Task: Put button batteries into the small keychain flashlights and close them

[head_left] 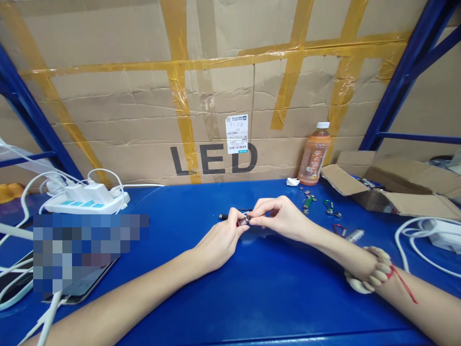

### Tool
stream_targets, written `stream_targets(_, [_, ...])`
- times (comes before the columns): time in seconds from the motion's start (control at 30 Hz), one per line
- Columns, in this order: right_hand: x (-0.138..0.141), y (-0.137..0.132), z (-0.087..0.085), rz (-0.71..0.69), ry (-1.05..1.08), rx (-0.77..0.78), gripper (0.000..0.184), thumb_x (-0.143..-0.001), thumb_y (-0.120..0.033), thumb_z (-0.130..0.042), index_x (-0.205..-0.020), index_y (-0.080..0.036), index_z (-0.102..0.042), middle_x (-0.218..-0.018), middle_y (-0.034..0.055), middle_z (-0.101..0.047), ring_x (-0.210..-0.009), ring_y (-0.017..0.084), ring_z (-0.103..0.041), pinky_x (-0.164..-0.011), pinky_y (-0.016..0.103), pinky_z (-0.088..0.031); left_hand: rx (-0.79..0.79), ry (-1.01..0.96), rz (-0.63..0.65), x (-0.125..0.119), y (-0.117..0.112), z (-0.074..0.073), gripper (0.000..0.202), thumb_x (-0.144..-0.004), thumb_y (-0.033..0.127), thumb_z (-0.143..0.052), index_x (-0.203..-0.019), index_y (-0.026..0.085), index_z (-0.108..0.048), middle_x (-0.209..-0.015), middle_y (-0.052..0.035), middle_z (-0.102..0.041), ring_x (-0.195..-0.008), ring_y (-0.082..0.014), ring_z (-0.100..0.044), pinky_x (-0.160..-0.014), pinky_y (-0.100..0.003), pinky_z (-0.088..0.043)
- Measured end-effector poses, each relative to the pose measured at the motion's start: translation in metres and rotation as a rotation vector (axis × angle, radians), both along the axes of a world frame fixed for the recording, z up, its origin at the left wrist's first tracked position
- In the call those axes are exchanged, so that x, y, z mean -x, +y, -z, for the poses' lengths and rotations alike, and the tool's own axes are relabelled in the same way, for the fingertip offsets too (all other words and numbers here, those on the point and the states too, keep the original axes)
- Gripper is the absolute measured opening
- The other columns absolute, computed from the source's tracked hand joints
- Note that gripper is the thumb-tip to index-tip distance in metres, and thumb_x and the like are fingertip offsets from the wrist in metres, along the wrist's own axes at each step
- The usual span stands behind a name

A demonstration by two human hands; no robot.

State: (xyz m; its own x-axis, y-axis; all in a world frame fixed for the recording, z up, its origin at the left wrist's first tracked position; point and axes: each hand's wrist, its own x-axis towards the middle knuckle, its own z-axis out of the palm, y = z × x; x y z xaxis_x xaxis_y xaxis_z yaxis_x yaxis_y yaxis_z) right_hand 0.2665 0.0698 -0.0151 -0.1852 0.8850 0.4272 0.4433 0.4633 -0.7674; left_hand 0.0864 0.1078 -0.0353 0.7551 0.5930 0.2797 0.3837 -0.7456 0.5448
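Over the middle of the blue table, my left hand (pixel 220 244) is closed around a small red metal cylinder (pixel 243 221) with a silvery end, which looks like a mini flashlight. My right hand (pixel 279 217) meets it from the right, thumb and fingertips pinched at that end. Fingers hide most of the cylinder, and any small part between the right fingertips is too small to tell. A black plug of a short cable (pixel 223 217) shows just behind my left hand. Beyond my right forearm lie a silver mini flashlight (pixel 355 235) and a red carabiner clip (pixel 338 229).
A green piece (pixel 308 204), a green carabiner (pixel 328 206) and several small metal bits lie behind my right arm. A drink bottle (pixel 314 156) stands beside an open cardboard box (pixel 392 194). At left are a power strip (pixel 86 204) with cables and a tablet-like device (pixel 84 288).
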Motion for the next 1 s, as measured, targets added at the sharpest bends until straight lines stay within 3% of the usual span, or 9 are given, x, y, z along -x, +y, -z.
stream_targets(0.23, [0.0000,-0.0024,-0.0021,0.009,-0.038,-0.041,0.021,-0.068,-0.038,-0.068,-0.069,-0.017,-0.071,-0.071,0.0040,-0.064,-0.064,0.013,-0.057,-0.060,0.025,-0.043,0.029,-0.053,0.062,0.0013,-0.0011,-0.0009,0.014,-0.093,0.030,-0.022,-0.092,0.021,-0.032,-0.092,-0.0050,-0.058,-0.081,-0.0170,-0.058,-0.069,-0.029,-0.044])
stream_targets(0.6, [-0.0005,0.0003,0.0060,-0.004,-0.062,-0.054,0.020,-0.068,-0.036,-0.067,-0.064,-0.017,-0.070,-0.064,0.0025,-0.062,-0.060,0.012,-0.056,-0.063,0.027,-0.047,-0.030,-0.028,0.091,0.0020,0.0010,0.0020,0.014,-0.092,0.024,-0.026,-0.078,0.022,-0.029,-0.082,-0.0011,-0.057,-0.070,-0.0153,-0.054,-0.066,-0.027,-0.041])
stream_targets(0.77, [0.0002,-0.0014,0.0069,0.006,0.037,0.171,0.030,-0.062,-0.044,-0.069,-0.065,-0.015,-0.069,-0.066,0.0015,-0.059,-0.046,0.009,-0.054,-0.043,0.022,-0.049,-0.173,0.001,0.069,0.0021,0.0025,0.0023,0.014,-0.092,0.022,-0.028,-0.081,0.021,-0.036,-0.086,-0.0018,-0.060,-0.074,-0.0160,-0.058,-0.063,-0.025,-0.041])
stream_targets(1.0, [0.0029,-0.0014,0.0043,0.031,0.188,0.448,0.034,-0.050,-0.042,-0.077,-0.063,-0.011,-0.068,-0.052,-0.0001,-0.057,-0.045,0.009,-0.054,-0.042,0.020,-0.051,-0.311,0.004,0.050,0.0014,0.0047,0.0019,0.015,-0.091,0.019,-0.032,-0.080,0.020,-0.043,-0.081,-0.0014,-0.060,-0.072,-0.0151,-0.057,-0.062,-0.025,-0.040])
